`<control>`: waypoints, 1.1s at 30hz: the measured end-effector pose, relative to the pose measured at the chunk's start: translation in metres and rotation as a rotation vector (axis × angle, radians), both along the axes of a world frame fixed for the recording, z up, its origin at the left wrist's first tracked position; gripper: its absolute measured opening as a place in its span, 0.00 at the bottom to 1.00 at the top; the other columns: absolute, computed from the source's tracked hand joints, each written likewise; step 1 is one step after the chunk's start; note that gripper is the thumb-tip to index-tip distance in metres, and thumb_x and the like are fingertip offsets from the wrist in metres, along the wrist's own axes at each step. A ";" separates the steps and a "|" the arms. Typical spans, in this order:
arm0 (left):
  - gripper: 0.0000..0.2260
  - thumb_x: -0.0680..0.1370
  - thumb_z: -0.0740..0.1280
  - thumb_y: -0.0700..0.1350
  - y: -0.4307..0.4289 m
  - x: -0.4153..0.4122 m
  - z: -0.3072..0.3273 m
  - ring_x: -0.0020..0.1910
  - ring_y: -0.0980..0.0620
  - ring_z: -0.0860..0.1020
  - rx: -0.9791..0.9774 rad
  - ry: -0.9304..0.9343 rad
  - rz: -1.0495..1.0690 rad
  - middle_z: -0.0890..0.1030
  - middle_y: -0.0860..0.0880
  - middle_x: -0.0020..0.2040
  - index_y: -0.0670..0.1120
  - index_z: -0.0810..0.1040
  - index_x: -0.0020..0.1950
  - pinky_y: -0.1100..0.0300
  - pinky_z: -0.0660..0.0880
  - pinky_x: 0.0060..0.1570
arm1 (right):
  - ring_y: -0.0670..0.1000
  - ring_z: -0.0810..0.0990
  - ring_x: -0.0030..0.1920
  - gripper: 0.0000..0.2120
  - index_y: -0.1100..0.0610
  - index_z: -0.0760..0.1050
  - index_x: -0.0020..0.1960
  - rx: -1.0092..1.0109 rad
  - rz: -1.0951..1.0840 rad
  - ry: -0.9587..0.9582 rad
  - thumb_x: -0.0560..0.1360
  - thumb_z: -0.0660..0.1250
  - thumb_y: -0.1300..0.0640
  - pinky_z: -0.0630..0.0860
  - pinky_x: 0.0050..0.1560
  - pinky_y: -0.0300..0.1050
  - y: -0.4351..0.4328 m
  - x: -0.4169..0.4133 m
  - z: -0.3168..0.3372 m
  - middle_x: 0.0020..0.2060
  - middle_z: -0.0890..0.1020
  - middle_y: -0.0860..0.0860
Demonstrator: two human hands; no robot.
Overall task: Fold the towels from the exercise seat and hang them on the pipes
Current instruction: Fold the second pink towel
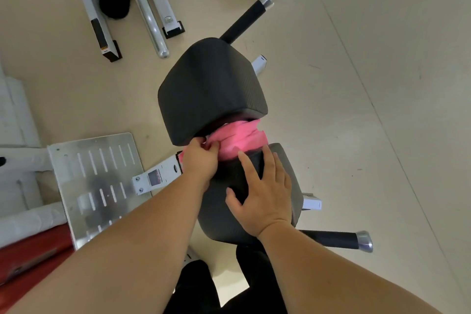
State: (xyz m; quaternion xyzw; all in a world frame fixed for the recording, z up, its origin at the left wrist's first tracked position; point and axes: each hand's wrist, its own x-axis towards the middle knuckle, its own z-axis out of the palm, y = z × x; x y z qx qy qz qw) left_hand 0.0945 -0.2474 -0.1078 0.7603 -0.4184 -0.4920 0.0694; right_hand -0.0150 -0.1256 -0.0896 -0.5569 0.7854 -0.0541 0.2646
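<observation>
Clearly bunched, a pink towel [239, 139] sits wedged in the gap between the exercise seat's far pad [211, 84] and near pad [221, 224]. The left hand [200, 160] pinches the towel's left end, fingers curled on the cloth. The right hand [262, 196] rests flat on the near pad, fingers straight and spread, one fingertip seemingly touching the towel's edge.

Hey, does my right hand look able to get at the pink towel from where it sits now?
Probably yes. The right hand lies flat on the near seat pad, fingertips at the pink towel, with nothing between; the left hand pinches its other end.
</observation>
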 end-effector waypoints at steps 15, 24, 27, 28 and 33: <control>0.05 0.78 0.73 0.43 0.034 0.032 0.075 0.49 0.51 0.82 -0.226 0.061 -0.148 0.84 0.51 0.47 0.50 0.84 0.53 0.52 0.82 0.55 | 0.62 0.56 0.79 0.36 0.37 0.51 0.78 0.005 0.016 0.032 0.73 0.59 0.32 0.62 0.75 0.63 0.001 -0.002 -0.001 0.80 0.54 0.57; 0.16 0.80 0.70 0.40 0.076 0.067 0.172 0.41 0.57 0.78 -0.370 -0.045 -0.307 0.79 0.61 0.42 0.63 0.77 0.42 0.72 0.69 0.37 | 0.61 0.58 0.79 0.30 0.46 0.50 0.81 -0.035 -0.032 -0.190 0.82 0.47 0.37 0.61 0.76 0.64 -0.012 -0.014 0.044 0.80 0.57 0.56; 0.18 0.78 0.71 0.37 0.088 0.079 0.209 0.42 0.57 0.76 -0.479 -0.090 -0.423 0.77 0.62 0.40 0.63 0.78 0.43 0.72 0.67 0.40 | 0.57 0.58 0.79 0.24 0.47 0.62 0.78 -0.324 0.287 -0.269 0.84 0.47 0.45 0.58 0.77 0.60 -0.021 0.003 0.091 0.78 0.65 0.51; 0.20 0.77 0.71 0.35 0.092 0.082 0.222 0.43 0.56 0.76 -0.543 -0.093 -0.467 0.77 0.62 0.38 0.64 0.78 0.42 0.72 0.68 0.41 | 0.56 0.59 0.79 0.23 0.47 0.67 0.76 -0.336 0.399 -0.364 0.83 0.48 0.47 0.55 0.78 0.59 -0.024 0.010 0.110 0.76 0.69 0.49; 0.16 0.75 0.73 0.36 0.114 0.108 0.278 0.46 0.59 0.78 -0.653 -0.047 -0.363 0.82 0.55 0.40 0.59 0.81 0.39 0.73 0.71 0.48 | 0.53 0.78 0.43 0.14 0.53 0.80 0.46 -0.193 0.639 -0.765 0.78 0.57 0.50 0.76 0.55 0.58 -0.030 0.047 0.196 0.38 0.80 0.47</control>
